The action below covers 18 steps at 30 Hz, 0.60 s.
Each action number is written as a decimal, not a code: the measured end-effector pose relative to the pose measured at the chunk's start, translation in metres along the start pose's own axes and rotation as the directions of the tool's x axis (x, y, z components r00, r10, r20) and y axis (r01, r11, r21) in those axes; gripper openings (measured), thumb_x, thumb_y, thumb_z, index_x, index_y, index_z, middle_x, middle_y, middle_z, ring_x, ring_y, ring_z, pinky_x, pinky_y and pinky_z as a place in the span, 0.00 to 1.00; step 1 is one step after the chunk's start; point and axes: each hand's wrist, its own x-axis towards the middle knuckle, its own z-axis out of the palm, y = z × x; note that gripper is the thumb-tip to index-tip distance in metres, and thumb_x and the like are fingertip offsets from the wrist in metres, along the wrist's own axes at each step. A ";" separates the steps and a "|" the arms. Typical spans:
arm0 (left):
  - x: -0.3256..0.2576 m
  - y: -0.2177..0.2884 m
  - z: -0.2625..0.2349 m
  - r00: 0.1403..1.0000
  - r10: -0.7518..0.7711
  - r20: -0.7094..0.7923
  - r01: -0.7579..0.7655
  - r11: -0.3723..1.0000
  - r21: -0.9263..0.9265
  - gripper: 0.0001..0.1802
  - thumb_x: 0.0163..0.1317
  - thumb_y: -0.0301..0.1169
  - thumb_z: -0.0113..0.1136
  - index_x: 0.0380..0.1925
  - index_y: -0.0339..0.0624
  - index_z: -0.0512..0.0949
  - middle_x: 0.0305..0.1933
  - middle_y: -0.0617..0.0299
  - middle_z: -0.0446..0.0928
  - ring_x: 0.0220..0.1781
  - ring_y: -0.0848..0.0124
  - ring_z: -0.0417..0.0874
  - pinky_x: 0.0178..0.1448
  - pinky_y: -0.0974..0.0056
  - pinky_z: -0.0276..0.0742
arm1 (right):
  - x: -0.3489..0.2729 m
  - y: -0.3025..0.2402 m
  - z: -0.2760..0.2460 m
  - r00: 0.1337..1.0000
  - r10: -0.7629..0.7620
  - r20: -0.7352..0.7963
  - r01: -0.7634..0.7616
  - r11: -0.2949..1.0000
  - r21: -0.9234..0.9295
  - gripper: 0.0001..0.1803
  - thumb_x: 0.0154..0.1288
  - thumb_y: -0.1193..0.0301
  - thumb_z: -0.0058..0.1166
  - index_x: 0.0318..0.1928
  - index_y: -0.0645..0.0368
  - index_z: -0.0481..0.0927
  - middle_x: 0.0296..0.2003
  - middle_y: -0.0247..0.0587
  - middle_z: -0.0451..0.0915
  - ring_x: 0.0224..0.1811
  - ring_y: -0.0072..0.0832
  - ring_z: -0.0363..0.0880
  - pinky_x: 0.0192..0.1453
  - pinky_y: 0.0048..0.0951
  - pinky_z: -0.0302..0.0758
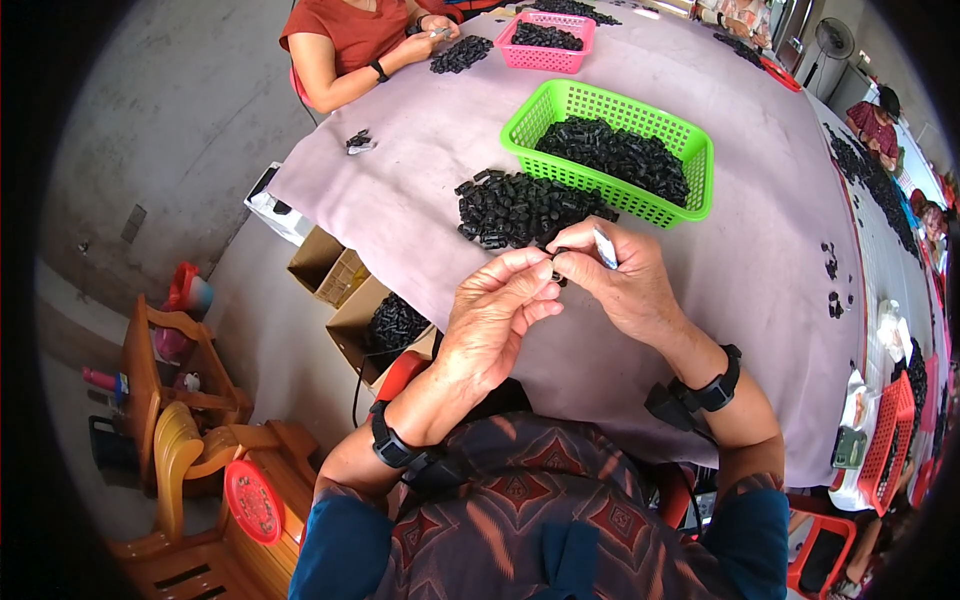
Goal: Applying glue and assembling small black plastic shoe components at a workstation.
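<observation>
My left hand (pixel 488 312) and my right hand (pixel 628 288) meet above the near part of the table. Pinched between their fingertips is a small black part (pixel 559 270), mostly covered by the fingers. A slim white tool (pixel 605 248) also sticks out from the fingers of my right hand; its working end is hidden. Just beyond the hands lies a loose heap of short black cylindrical parts (pixel 515 208). Behind that heap, slightly to the right, stands a green perforated basket (pixel 690 150) holding many similar parts.
A pale cloth (pixel 760 260) covers the table. Across it, a person in red (pixel 345 50) handles parts beside a pink basket (pixel 500 50). Cardboard boxes (pixel 345 330) stand below the left edge, near wooden chairs (pixel 180 440). A red basket (pixel 890 430) is at the right.
</observation>
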 end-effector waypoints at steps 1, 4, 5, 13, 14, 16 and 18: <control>0.000 0.000 0.002 1.000 -0.004 -0.019 0.005 1.000 0.018 0.08 0.63 0.27 0.58 0.42 0.39 0.77 0.37 0.61 0.79 0.35 0.74 0.81 0.43 0.68 0.82 | 0.000 0.001 0.000 1.000 -0.016 -0.007 0.016 1.000 -0.011 0.05 0.64 0.73 0.56 0.36 0.63 0.79 0.26 0.28 0.77 0.28 0.11 0.70 0.32 0.17 0.69; 0.000 0.000 0.001 1.000 -0.024 -0.019 0.024 1.000 0.016 0.08 0.63 0.27 0.57 0.42 0.39 0.76 0.37 0.61 0.79 0.35 0.73 0.80 0.43 0.67 0.81 | -0.001 -0.012 -0.001 0.992 0.125 -0.007 -0.124 0.992 0.037 0.07 0.66 0.72 0.53 0.37 0.64 0.79 0.27 0.29 0.78 0.30 0.13 0.72 0.34 0.18 0.72; 0.001 -0.001 0.000 0.999 -0.038 0.001 0.038 0.999 -0.004 0.08 0.64 0.27 0.57 0.42 0.40 0.76 0.37 0.60 0.79 0.35 0.73 0.80 0.43 0.66 0.81 | -0.001 -0.011 -0.001 0.992 0.125 -0.010 -0.124 0.992 0.037 0.07 0.66 0.72 0.53 0.37 0.64 0.79 0.27 0.29 0.78 0.30 0.13 0.72 0.34 0.18 0.72; 0.003 0.000 -0.002 0.983 -0.121 0.139 0.145 0.974 -0.173 0.11 0.64 0.29 0.57 0.45 0.41 0.74 0.38 0.64 0.76 0.37 0.74 0.77 0.44 0.67 0.78 | 0.000 -0.010 -0.001 0.998 0.016 0.061 -0.023 0.992 0.121 0.06 0.66 0.75 0.52 0.41 0.65 0.77 0.32 0.34 0.78 0.31 0.16 0.77 0.36 0.20 0.75; 0.003 0.000 -0.002 0.977 -0.131 0.166 0.163 0.967 -0.195 0.11 0.64 0.29 0.57 0.46 0.41 0.73 0.37 0.65 0.75 0.38 0.74 0.76 0.44 0.68 0.77 | 0.000 -0.010 -0.001 0.998 0.014 0.062 -0.021 0.993 0.120 0.06 0.66 0.75 0.52 0.41 0.65 0.77 0.32 0.34 0.78 0.31 0.16 0.77 0.36 0.20 0.75; 0.003 0.001 -0.001 0.975 -0.134 0.179 0.168 0.967 -0.192 0.12 0.63 0.30 0.57 0.46 0.41 0.73 0.37 0.65 0.75 0.38 0.75 0.75 0.44 0.68 0.76 | 0.000 -0.009 0.000 0.995 -0.068 0.072 0.059 0.992 0.113 0.06 0.64 0.77 0.54 0.41 0.64 0.77 0.32 0.33 0.78 0.32 0.16 0.78 0.36 0.20 0.76; 0.003 0.002 0.000 0.972 -0.139 0.191 0.175 0.966 -0.188 0.12 0.63 0.30 0.58 0.46 0.41 0.73 0.37 0.66 0.74 0.38 0.75 0.75 0.44 0.69 0.76 | -0.001 -0.010 0.000 0.997 -0.053 0.059 0.045 0.990 0.136 0.05 0.63 0.77 0.55 0.40 0.64 0.77 0.32 0.33 0.78 0.32 0.16 0.78 0.36 0.20 0.75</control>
